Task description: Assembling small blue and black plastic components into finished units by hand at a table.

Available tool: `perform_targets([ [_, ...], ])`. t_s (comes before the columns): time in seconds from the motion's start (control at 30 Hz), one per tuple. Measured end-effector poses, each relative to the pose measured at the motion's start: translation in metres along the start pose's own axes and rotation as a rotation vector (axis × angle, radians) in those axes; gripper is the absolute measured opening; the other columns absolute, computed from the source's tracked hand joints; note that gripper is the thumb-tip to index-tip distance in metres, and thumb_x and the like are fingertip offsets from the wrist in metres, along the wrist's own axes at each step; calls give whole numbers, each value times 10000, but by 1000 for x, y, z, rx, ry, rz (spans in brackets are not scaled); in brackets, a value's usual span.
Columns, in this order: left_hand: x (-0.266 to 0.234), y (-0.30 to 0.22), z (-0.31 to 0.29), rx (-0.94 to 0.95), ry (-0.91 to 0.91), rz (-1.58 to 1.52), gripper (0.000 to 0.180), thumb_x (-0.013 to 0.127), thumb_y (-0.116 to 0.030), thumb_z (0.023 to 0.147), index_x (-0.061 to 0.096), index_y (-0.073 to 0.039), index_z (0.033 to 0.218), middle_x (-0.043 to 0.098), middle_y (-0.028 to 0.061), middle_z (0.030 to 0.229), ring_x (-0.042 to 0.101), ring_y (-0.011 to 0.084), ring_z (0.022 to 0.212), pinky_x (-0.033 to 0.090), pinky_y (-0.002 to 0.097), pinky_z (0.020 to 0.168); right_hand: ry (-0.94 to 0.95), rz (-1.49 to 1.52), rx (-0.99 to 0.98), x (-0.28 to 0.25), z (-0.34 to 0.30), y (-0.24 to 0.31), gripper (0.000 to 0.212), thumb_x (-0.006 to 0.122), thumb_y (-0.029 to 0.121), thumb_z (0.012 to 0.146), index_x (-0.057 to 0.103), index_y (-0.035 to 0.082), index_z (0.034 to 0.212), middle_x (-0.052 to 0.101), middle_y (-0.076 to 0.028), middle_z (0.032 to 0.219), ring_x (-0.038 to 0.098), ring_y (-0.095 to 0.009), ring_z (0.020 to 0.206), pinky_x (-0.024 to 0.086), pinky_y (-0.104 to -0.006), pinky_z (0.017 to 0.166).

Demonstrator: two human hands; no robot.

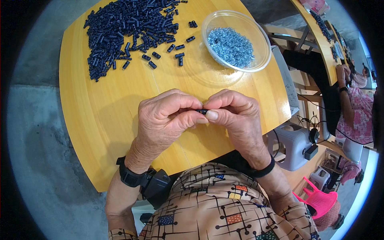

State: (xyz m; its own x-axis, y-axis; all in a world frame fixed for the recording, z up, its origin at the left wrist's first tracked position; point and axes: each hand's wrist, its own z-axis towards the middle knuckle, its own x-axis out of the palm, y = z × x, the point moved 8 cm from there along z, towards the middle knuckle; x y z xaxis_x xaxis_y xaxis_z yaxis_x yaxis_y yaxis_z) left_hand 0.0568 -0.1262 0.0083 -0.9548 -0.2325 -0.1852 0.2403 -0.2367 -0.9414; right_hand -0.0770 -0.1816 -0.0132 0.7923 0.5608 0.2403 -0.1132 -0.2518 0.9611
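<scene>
In front of me, above the near part of the yellow table (pixel 120 132), both my hands meet on a small black plastic cord lock (pixel 202 111). My left hand (pixel 166 110) pinches one end between thumb and forefinger. The other end is gripped by my right hand (pixel 236 112), its thumb pressed along the piece. Fingertips cover most of the cord lock. Beyond my hands at the far left lies a large heap of black cylindrical cord-lock pieces (pixel 124 30), with several strays around it. A clear round plastic bowl (pixel 262 54) at the far right contains many small metal springs (pixel 231 47).
To the right, another person in pink patterned clothing (pixel 356 108) sits at a second table (pixel 328 68) with more black pieces on it. A grey plastic stool (pixel 292 148), cables and a bright pink chair (pixel 320 200) stand on the right-hand floor.
</scene>
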Motion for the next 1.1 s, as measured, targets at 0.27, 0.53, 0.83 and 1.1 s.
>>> perform_targets([
  [0.27, -3, -14, 0, 149, -8, 107, 185, 777, -65, 721, 635, 9, 814, 624, 83, 688, 621, 138, 575, 479, 225, 501, 93, 307, 108, 6, -4, -10, 146, 708, 21, 810, 658, -5, 945, 673, -61, 884, 624, -105, 780, 523, -241, 742],
  [0.53, -4, -20, 0, 192, -22, 175, 214, 797, -115, 694, 642, -14, 804, 642, 83, 700, 628, 151, 597, 484, 246, 515, 110, 409, 231, 8, -6, -20, 136, 652, 85, 877, 639, -5, 979, 654, -56, 856, 596, -96, 703, 505, -229, 678],
  [0.83, 0, -36, -3, 302, -36, 434, 243, 802, -210, 666, 661, -56, 790, 655, 72, 727, 640, 200, 619, 492, 278, 529, -23, 159, 117, 0, -8, -14, 115, 666, 78, 867, 646, -4, 945, 658, -44, 820, 593, -83, 667, 502, -212, 631],
  [1.1, 1, -39, -6, 319, -32, 507, 235, 803, -219, 657, 660, -79, 781, 662, 52, 751, 644, 194, 636, 482, 279, 525, 46, 368, 239, 6, -9, -24, 125, 670, 68, 859, 637, -4, 956, 652, -54, 828, 604, -99, 678, 510, -226, 638],
])
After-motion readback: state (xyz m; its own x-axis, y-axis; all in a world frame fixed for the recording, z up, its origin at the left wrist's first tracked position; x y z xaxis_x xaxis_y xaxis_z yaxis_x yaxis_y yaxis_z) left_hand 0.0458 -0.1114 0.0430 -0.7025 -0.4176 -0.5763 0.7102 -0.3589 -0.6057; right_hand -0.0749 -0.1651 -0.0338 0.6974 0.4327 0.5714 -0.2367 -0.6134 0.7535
